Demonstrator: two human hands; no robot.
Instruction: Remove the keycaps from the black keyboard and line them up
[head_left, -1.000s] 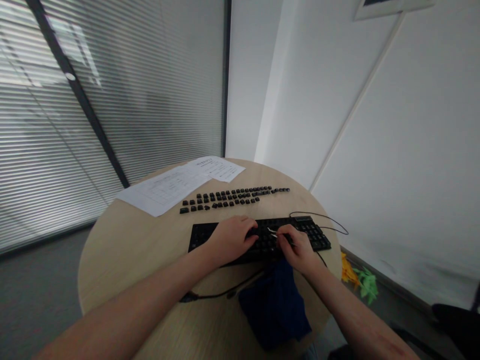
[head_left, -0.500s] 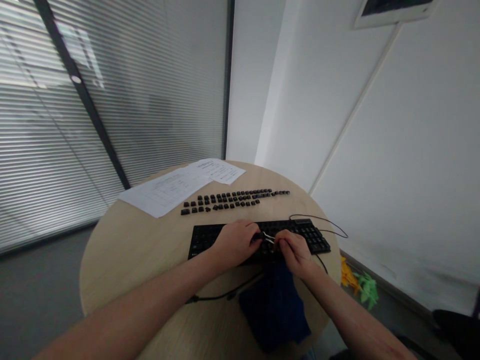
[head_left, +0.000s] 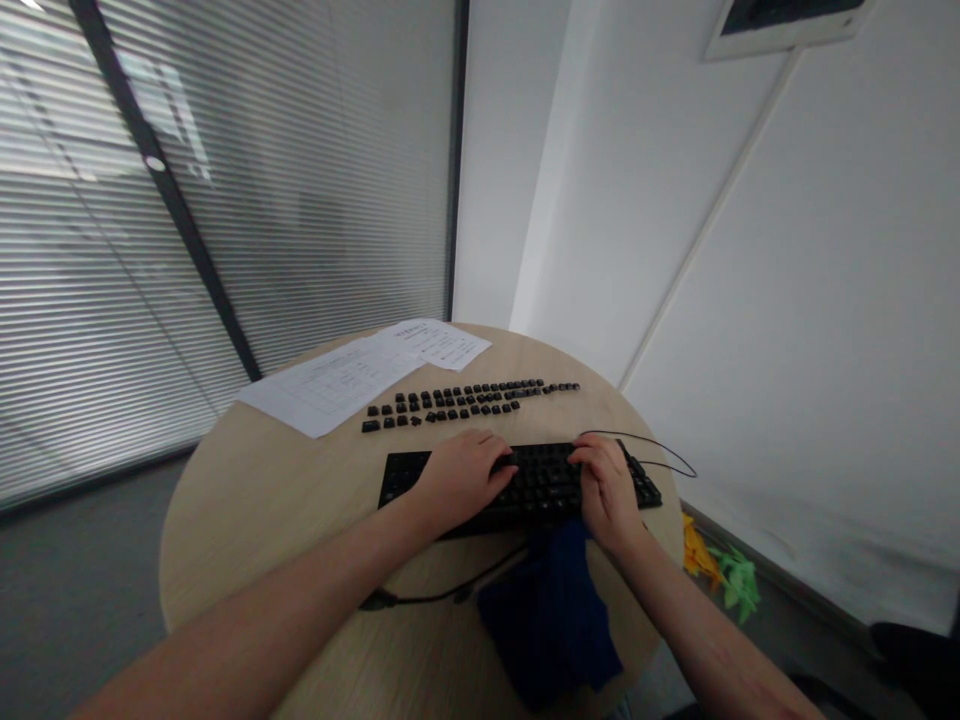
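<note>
The left hand is laid over the left-centre of the keyboard, its fingers bent toward the thumb; whether a key is pinched there or only touched cannot be told. The right hand is held over the right part of the keyboard with its fingers curled, and whether anything is gripped in it cannot be told either. The step in hand is judged to be close finger work on single keys; for the next move, the keyboard would need to be steadied and one key reached without its neighbours being knocked.

The keyboard is set on the round table, below both hands. Beyond it, loose keycaps are laid out in rough rows, with printed sheets spread behind them to the left. A thin cord is looped by the keyboard's far right corner. On the near side, a blue cloth is crumpled, and a dark cable is stretched to its left
</note>
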